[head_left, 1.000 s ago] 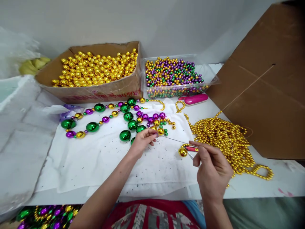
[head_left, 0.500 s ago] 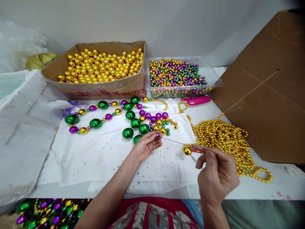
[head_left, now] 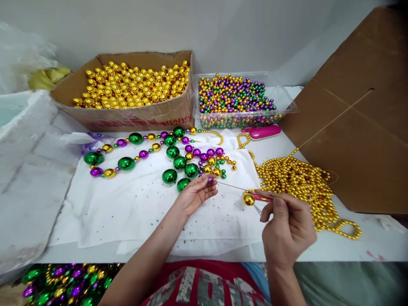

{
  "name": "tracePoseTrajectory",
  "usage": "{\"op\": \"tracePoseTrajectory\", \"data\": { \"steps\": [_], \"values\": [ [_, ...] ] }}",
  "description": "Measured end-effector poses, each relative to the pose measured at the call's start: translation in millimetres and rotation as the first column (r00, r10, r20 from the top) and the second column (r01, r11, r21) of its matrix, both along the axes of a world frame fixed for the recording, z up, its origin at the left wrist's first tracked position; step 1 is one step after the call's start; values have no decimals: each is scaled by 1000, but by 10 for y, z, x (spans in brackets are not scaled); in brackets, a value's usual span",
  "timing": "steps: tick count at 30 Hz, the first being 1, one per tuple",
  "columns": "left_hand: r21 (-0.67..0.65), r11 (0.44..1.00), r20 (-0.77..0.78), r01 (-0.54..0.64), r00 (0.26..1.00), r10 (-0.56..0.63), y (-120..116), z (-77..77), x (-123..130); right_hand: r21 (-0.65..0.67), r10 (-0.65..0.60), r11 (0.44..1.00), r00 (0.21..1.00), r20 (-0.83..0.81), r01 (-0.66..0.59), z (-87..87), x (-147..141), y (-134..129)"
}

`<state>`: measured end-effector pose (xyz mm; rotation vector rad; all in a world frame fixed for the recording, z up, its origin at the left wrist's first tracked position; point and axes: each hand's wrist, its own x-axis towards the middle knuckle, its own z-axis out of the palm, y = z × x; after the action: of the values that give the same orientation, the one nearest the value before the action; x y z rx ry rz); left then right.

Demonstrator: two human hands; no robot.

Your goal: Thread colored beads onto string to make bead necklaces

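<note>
My left hand (head_left: 197, 193) pinches a small purple bead (head_left: 210, 180) between thumb and fingertips above the white cloth (head_left: 134, 216). A thin needle or wire (head_left: 234, 186) runs from that bead to my right hand (head_left: 287, 227), whose thumb and forefinger are closed on it. By the right fingertips is a larger gold bead (head_left: 249, 198); whether it hangs or lies there I cannot tell. A red-handled tool (head_left: 262, 196) with a silvery tip shows beside it, partly hidden by the hand. Loose green beads (head_left: 180, 162) and purple beads (head_left: 203, 157) lie just beyond my left hand.
A strung bead necklace (head_left: 126, 163) lies at left. Behind stand a cardboard box (head_left: 137, 117) of gold beads and a clear tub (head_left: 236, 120) of small mixed beads. A gold bead chain (head_left: 287, 178) is heaped at right, before a brown carton (head_left: 344, 140). A pink tool (head_left: 264, 132) lies near the tub.
The view has shifted slightly. My right hand sits a touch further left, and both hands keep the same grip on bead and needle or wire.
</note>
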<state>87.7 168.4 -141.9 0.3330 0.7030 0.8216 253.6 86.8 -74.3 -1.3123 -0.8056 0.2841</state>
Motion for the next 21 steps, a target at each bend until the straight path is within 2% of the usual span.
{"op": "tracePoseTrajectory", "data": {
  "steps": [6, 8, 10, 12, 14, 17, 21],
  "values": [
    [-1, 1000, -2, -10, 1000, 10, -20, 59, 36, -63, 16, 998, 998, 56, -12, -76, -3, -24],
    [-9, 1000, -1, -27, 1000, 27, -49, 106, 86, -165, 92, 983, 992, 83, -77, -173, -19, -20],
    [12, 1000, -14, -28, 999, 29, -90, 153, 152, -315, 246, 925, 966, 75, -211, -292, -33, -2],
    [78, 997, -81, -23, 996, 29, -134, 189, 219, -457, 433, 814, 899, 63, -359, -394, -36, 26],
    [176, 984, -206, -20, 977, 56, -173, 214, 267, -555, 558, 729, 817, 143, -401, -451, -26, 58],
    [357, 933, -387, 30, 915, 119, -210, 246, 288, -610, 610, 721, 719, 334, -328, -456, -11, 108],
    [553, 827, -466, 104, 861, 203, -217, 303, 237, -622, 633, 701, 706, 318, -349, -454, -29, 168]
  ]
}}
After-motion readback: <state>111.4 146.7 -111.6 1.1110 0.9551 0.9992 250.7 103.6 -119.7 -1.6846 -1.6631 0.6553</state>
